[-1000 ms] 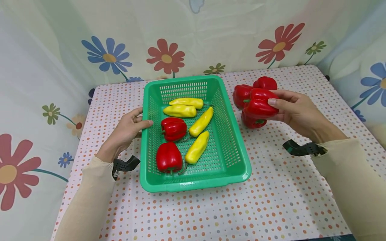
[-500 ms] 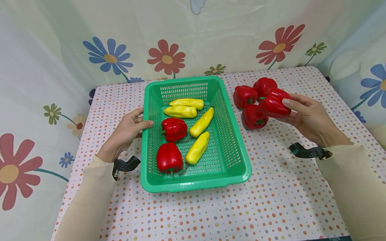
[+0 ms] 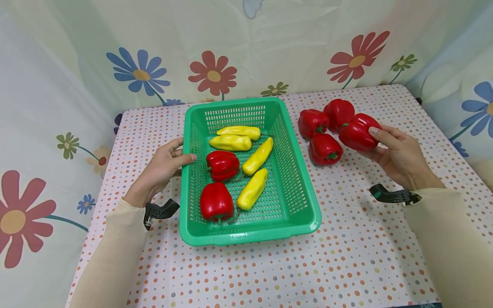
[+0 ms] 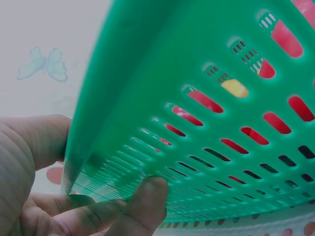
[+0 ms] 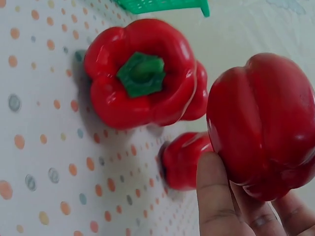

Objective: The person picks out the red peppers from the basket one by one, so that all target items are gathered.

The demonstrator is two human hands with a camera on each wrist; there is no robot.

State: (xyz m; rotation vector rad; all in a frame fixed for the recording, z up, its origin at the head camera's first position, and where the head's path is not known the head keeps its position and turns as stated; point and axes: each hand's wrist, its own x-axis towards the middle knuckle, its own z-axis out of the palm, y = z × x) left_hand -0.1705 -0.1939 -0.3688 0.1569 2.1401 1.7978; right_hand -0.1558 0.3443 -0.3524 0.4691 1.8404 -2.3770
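My right hand (image 3: 400, 156) grips a red bell pepper (image 3: 358, 132) at the right of the head view, thumb on top; in the right wrist view the pepper (image 5: 261, 123) hides part of the fingers. Three more red bell peppers (image 3: 325, 149) sit close together to its left. My left hand (image 3: 163, 164) holds the left rim of a green plastic basket (image 3: 250, 238), its thumb over the rim and its other fingers against the outer wall (image 4: 197, 142). Inside the basket lie two red bell peppers (image 3: 216, 202) and several long yellow peppers (image 3: 252, 190).
A dotted cloth covers the table (image 3: 246, 278). Behind it hangs a flower-printed curtain (image 3: 246, 47), which also runs along both sides. The basket stands between my hands, with the loose bell peppers near its right wall.
My right hand has carried its bell pepper to the right, away from over the other three, which now show more fully. My left hand and the basket stay in place.
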